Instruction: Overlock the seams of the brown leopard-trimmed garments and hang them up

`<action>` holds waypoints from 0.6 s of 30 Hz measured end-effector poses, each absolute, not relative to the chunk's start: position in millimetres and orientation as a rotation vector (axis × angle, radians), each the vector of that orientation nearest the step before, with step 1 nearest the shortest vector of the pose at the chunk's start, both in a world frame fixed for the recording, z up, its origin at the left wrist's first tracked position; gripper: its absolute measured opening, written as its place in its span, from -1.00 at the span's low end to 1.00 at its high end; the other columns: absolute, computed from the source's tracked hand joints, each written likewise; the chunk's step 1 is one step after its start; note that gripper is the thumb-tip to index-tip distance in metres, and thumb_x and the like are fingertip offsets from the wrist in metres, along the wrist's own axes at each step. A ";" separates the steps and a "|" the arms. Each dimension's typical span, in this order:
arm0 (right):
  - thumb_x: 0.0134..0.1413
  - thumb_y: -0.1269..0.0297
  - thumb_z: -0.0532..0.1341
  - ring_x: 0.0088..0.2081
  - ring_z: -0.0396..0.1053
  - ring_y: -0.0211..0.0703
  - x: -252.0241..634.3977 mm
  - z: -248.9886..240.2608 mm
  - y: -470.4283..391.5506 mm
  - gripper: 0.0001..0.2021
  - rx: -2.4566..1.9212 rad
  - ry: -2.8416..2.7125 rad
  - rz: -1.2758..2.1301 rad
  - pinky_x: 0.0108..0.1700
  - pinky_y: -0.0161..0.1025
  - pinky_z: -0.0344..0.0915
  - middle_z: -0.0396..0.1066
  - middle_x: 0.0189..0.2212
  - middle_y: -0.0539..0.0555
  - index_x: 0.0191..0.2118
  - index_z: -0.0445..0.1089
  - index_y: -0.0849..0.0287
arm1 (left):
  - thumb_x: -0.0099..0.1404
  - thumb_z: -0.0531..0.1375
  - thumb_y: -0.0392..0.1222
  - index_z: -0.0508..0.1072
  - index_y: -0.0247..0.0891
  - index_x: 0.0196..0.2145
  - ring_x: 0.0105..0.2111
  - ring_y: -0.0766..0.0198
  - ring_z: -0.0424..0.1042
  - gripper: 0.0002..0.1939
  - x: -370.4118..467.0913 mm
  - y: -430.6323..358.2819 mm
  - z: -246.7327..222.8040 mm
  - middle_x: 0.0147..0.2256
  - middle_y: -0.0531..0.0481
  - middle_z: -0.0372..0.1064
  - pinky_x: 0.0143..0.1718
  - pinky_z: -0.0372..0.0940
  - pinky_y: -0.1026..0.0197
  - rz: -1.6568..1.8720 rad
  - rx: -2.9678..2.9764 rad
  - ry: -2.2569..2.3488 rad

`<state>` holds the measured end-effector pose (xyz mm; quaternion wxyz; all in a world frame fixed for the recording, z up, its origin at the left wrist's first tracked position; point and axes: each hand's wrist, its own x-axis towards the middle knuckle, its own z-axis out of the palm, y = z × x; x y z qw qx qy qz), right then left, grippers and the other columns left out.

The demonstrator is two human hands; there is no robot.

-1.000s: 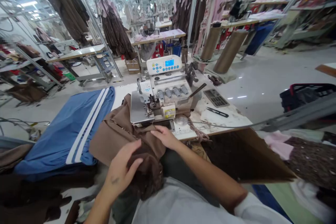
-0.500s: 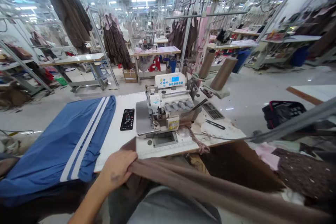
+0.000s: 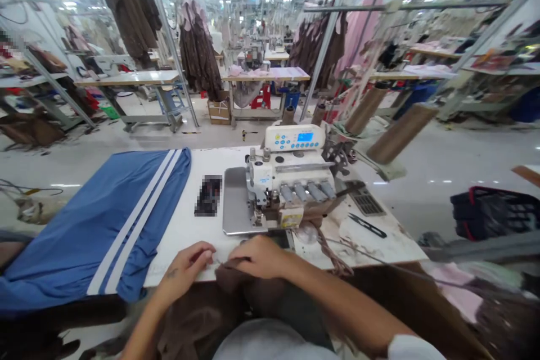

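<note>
My right hand (image 3: pixel 264 257) is closed on a corner of brown fabric (image 3: pixel 230 277) at the table's front edge. The rest of that fabric hangs down over my lap. Just to its left, my left hand (image 3: pixel 185 270) has half-curled fingers, with a gap between thumb and forefinger and no cloth visible in them. Right behind both hands stands a white overlock sewing machine (image 3: pixel 291 174) with a lit blue display. Its metal plate (image 3: pixel 236 202) faces my hands.
Blue fabric with two white stripes (image 3: pixel 109 214) covers the table's left side. A blurred-out phone (image 3: pixel 208 196) lies left of the machine. Black thread snips (image 3: pixel 367 225) are to its right. Brown thread cones (image 3: pixel 403 134) stand behind on the right, and a dark basket (image 3: pixel 493 214) is farther right.
My right hand has come into view from the right, bringing the brown fabric in to the table edge. My left hand has let go of the fabric. The view has come closer to the machine.
</note>
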<state>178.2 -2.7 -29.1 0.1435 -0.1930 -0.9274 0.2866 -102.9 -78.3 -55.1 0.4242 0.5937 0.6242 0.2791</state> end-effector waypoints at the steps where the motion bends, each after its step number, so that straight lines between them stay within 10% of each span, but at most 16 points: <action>1: 0.39 0.23 0.27 -0.23 0.63 -0.19 163.7 -45.1 2.2 -0.80 -0.578 -2.719 0.900 -0.24 -0.35 0.32 0.71 -0.20 -0.02 -0.05 0.67 0.03 | 0.44 0.10 0.31 0.57 -0.20 -0.20 -0.37 0.16 0.45 -0.48 -99.7 -70.3 -64.0 -0.41 0.01 0.47 -0.30 0.36 0.18 0.755 1.464 1.601; 15: 0.50 0.18 0.17 -0.24 0.58 -0.15 151.0 -89.9 4.0 -0.73 -0.655 -2.624 1.079 -0.24 -0.30 0.24 0.70 -0.20 0.04 -0.13 0.64 0.06 | 0.44 0.00 0.43 0.61 -0.13 -0.12 -0.31 0.13 0.48 -0.36 -97.3 -78.8 -88.3 -0.32 -0.05 0.53 -0.23 0.30 0.16 0.845 1.619 1.517; 18: 0.51 0.20 0.15 -0.23 0.58 -0.15 151.8 -95.8 5.0 -0.72 -0.644 -2.473 1.165 -0.20 -0.31 0.28 0.70 -0.20 0.07 -0.08 0.64 0.08 | 0.25 0.23 0.50 0.63 -0.11 -0.19 -0.30 0.11 0.48 -0.39 -84.6 -82.9 -90.2 -0.29 -0.04 0.55 -0.23 0.33 0.15 0.835 1.739 1.465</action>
